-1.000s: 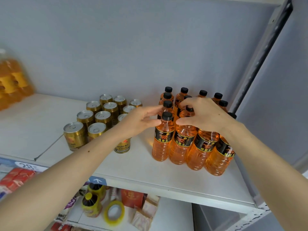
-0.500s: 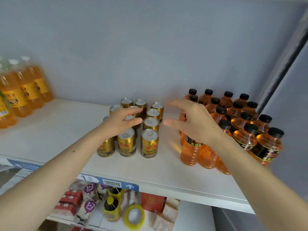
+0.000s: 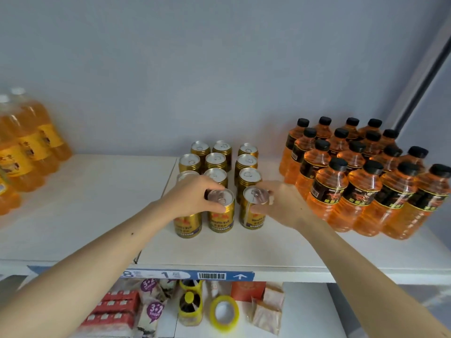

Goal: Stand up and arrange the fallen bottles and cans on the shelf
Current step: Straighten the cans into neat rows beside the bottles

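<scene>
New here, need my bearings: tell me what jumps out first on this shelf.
The orange bottles with black caps stand packed at the right of the shelf. Mid-shelf, gold cans stand in rows; the left hand grips the front middle can and the right hand the front right can.

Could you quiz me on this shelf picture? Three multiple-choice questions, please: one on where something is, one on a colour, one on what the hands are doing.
1. Where do the orange bottles stand relative to the gold cans?
A left B right C below

2. What colour are those bottles' caps?
A black B white C red

3. What are the left hand and right hand doing?
A hanging idle B lifting bottles C each gripping a front-row can

Answers: 1 B, the bottles fill the shelf's right end. 2 A, every cap is black. 3 C, fingers curl round two can tops.
</scene>
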